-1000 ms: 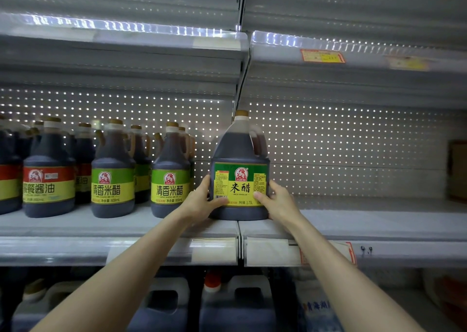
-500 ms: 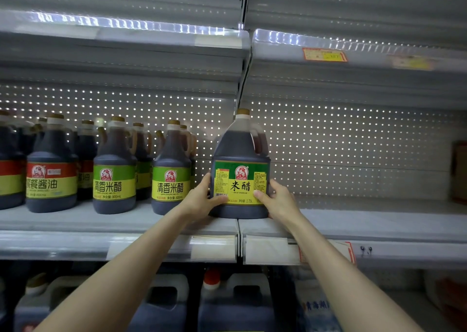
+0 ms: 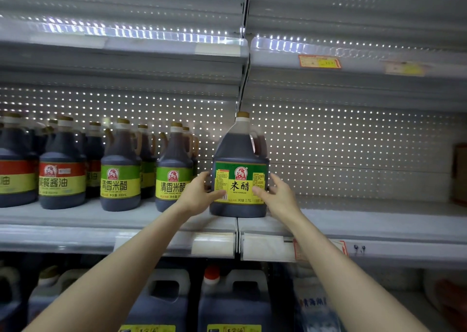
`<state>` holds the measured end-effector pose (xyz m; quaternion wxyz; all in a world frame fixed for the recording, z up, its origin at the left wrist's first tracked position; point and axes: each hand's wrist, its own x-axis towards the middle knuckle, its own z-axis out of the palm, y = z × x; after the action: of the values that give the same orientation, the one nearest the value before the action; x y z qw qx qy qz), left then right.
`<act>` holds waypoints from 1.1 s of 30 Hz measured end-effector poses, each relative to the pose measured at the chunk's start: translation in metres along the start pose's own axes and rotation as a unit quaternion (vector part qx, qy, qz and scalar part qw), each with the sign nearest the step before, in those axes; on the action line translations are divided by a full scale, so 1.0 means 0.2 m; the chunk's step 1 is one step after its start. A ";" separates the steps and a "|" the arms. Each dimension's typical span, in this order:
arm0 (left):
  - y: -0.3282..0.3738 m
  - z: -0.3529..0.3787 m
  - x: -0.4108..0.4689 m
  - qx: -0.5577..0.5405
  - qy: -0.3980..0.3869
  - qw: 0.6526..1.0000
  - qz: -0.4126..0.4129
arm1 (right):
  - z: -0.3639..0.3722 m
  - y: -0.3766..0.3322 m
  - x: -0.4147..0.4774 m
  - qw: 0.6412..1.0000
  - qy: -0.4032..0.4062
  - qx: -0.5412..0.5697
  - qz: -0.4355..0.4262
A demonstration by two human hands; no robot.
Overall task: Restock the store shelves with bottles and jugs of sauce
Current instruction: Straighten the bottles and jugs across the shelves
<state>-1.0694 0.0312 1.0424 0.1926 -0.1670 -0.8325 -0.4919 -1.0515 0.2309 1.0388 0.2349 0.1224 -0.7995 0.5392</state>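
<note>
Nearest to me, both forearms reach up and forward from the bottom of the view. My left hand (image 3: 199, 195) grips the left side of the rice vinegar jug (image 3: 240, 154), thumb laid across the lower front of the label and the fingers curled round behind. My right hand (image 3: 281, 196) grips the opposite side the same way, its thumb tip on the label's lower right corner.

Below the hands, large dark jugs (image 3: 235, 304) with moulded handles stand on the lower shelf, one with a red cap.

The rice vinegar jug stands upright near the front edge of the shelf (image 3: 379, 224), right over the seam where two shelf sections meet. It is squat and broad-shouldered, filled with dark brown liquid, with a tan cap over a white collar and a handle at its right shoulder. Its label is green on top and yellow below, with a red emblem.

Just left of it stand green-labelled bottles (image 3: 120, 177), then red-labelled bottles (image 3: 62, 177) toward the shelf's left end.

Behind is a perforated back panel (image 3: 353, 154); above, an orange price tag (image 3: 319, 61) sits on the upper shelf's front edge.
</note>
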 end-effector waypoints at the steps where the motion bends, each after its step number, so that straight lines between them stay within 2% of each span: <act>1: 0.02 -0.01 -0.02 -0.006 0.013 1.000 0.005 | -0.01 -0.03 -0.02 1.000 0.005 -0.001 -0.012; 11: 0.13 -0.19 -0.43 -0.062 0.134 0.988 0.051 | 0.04 -0.28 -0.21 0.996 0.001 0.042 -0.080; 16: 0.10 -0.37 -0.66 -0.013 0.152 0.986 0.060 | 0.22 -0.36 -0.32 0.991 -0.028 0.078 -0.104; 23: 0.08 -0.79 -0.97 0.021 0.203 0.978 0.054 | 0.56 -0.62 -0.50 0.979 -0.089 0.135 -0.126; 33: 0.01 -1.62 -1.69 0.085 0.272 0.958 0.007 | 1.31 -1.19 -0.98 0.951 -0.176 0.205 -0.148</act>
<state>-0.7247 -0.2839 1.0229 0.4287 -0.0154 -0.7864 -0.4445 -0.8397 -0.1136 1.0499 0.1374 0.3775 -0.6736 0.6204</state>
